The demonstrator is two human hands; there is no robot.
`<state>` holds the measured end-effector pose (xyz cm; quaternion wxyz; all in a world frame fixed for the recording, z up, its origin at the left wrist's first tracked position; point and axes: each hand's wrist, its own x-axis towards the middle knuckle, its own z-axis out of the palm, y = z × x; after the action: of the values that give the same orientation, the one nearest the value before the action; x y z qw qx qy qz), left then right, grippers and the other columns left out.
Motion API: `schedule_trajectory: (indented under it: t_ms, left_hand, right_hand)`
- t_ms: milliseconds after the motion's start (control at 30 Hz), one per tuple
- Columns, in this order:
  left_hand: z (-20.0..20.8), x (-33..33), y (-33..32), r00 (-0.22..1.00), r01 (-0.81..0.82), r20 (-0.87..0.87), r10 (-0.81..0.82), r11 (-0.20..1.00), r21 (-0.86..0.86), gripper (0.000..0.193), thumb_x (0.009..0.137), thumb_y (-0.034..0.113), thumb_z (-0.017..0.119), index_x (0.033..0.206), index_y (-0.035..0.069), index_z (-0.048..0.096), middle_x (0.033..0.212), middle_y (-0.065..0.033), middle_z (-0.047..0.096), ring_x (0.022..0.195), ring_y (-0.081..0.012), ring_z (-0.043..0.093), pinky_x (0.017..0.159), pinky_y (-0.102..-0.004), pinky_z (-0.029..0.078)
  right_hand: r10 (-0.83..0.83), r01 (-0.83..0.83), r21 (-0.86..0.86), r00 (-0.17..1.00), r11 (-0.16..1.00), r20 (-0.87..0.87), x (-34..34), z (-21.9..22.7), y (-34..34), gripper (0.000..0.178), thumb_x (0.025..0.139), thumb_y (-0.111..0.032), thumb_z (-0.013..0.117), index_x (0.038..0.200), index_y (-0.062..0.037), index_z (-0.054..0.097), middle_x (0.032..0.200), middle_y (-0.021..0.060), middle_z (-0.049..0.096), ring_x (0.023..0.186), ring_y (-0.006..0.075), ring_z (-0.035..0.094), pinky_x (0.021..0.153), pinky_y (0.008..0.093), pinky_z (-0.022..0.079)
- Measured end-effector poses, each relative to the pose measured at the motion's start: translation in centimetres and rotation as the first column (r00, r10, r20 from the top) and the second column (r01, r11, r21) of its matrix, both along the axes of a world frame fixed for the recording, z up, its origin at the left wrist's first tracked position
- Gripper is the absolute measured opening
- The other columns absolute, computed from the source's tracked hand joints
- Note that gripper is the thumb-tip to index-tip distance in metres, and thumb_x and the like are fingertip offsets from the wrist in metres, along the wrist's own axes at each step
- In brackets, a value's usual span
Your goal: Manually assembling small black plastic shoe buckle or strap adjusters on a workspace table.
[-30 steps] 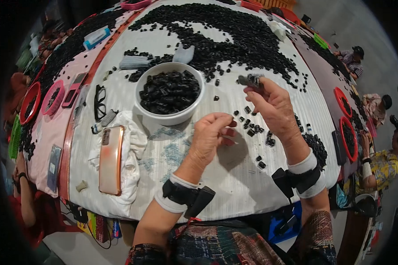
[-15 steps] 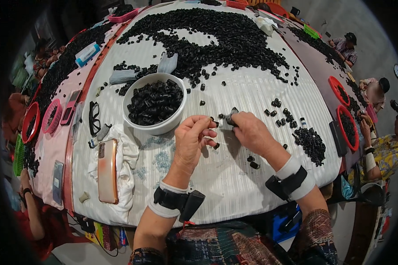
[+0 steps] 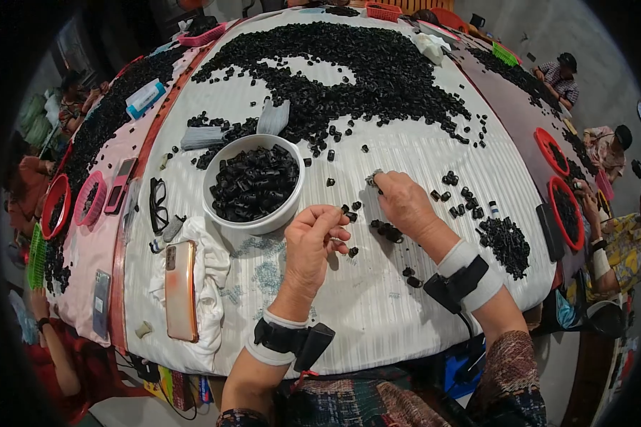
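White cuffs (image 3: 490, 292) with black straps were worn on both wrists, nearer than the white bowl (image 3: 253, 226), which was set on a pale striped table cover (image 3: 356, 320). Nearer and to the left of the bowl, a phone (image 3: 181, 292) with a clear, orange-edged case was laid upon a crumpled white cloth (image 3: 212, 274). Tiny clear bluish bits (image 3: 267, 275) were strewn just in front of the bowl. To its near right, a small black piece (image 3: 345, 208) was pinched between the thumb and forefinger of the left hand (image 3: 308, 238), whose other fingers were curled. Farther right of the bowl, a small greyish item (image 3: 372, 176), too small to identify, was gripped in the fingertips of the right hand (image 3: 407, 206), turned palm down. A cluster of loose black pieces (image 3: 387, 231) was left beneath that hand, and well to the right of the bowl a mound of slender dark parts (image 3: 504, 245) was gathered. Eyeglasses (image 3: 157, 206) were placed left of the bowl, which was filled with glossy black pieces (image 3: 255, 181). Just beyond it, two grey fabric pieces (image 3: 274, 118) were seen, and farther past it a broad heap of black pieces (image 3: 320, 92) was spread.
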<state>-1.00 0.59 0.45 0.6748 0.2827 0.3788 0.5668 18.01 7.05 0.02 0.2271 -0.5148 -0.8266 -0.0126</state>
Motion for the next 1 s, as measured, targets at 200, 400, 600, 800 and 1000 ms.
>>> schedule_trajectory:
  t_ms: [200,400,600,800,1000]
  left_hand:
    - [0.6,0.6,-0.4,0.995,0.066,-0.076,-0.065,0.998,0.014,0.020,0.087,0.018,0.062,0.095,0.000,0.057,0.086,-0.0077,0.063,0.068,-0.0117,0.062,0.053,-0.0225,0.052]
    - [-0.7,0.7,0.0,0.973,0.231,-0.001,-0.231,0.970,0.069,0.015,0.087,0.015,0.061,0.094,0.002,0.059,0.083,-0.0041,0.063,0.072,-0.0113,0.062,0.061,-0.0241,0.053]
    - [0.1,0.9,-0.2,0.972,0.235,-0.014,-0.235,0.972,0.027,0.010,0.086,0.009,0.060,0.092,0.001,0.060,0.081,-0.0042,0.063,0.071,-0.0118,0.062,0.059,-0.0236,0.053]
    - [-0.5,0.7,-0.2,0.958,0.285,-0.055,-0.283,0.958,0.034,0.014,0.085,0.009,0.061,0.094,0.000,0.060,0.082,-0.0056,0.063,0.070,-0.0118,0.062,0.059,-0.0232,0.054]
    - [-0.8,0.5,0.3,0.988,0.143,0.065,-0.143,0.990,0.011,0.014,0.085,0.009,0.061,0.097,0.001,0.057,0.081,-0.0054,0.062,0.066,-0.0102,0.059,0.056,-0.0254,0.056]
  right_hand:
    - [0.127,-0.124,0.025,0.969,0.992,-0.212,-0.8,2.4,-2.8,0.022,0.072,0.001,0.059,0.093,-0.0019,0.053,0.082,0.0134,0.053,0.076,0.0308,0.057,0.064,0.0385,0.049]
    - [0.313,-0.290,0.121,0.902,0.949,-0.296,-2.3,4.3,-6.4,0.026,0.069,0.000,0.061,0.094,-0.0021,0.053,0.081,0.0121,0.051,0.074,0.0292,0.056,0.064,0.0343,0.051]
    - [0.330,-0.337,0.048,0.867,0.940,-0.374,-1.0,4.6,-7.4,0.021,0.074,0.002,0.059,0.093,-0.0004,0.053,0.081,0.0128,0.052,0.073,0.0295,0.058,0.063,0.0349,0.051]
    - [0.297,-0.283,0.092,0.886,0.955,-0.356,-1.6,4.1,-8.3,0.020,0.073,0.004,0.059,0.092,0.0008,0.052,0.081,0.0139,0.053,0.071,0.0303,0.059,0.062,0.0365,0.050]
    - [0.201,-0.205,0.025,0.911,0.978,-0.360,-0.1,4.3,-9.8,0.015,0.075,0.005,0.058,0.089,0.0019,0.052,0.077,0.0135,0.053,0.067,0.0301,0.056,0.060,0.0364,0.049]
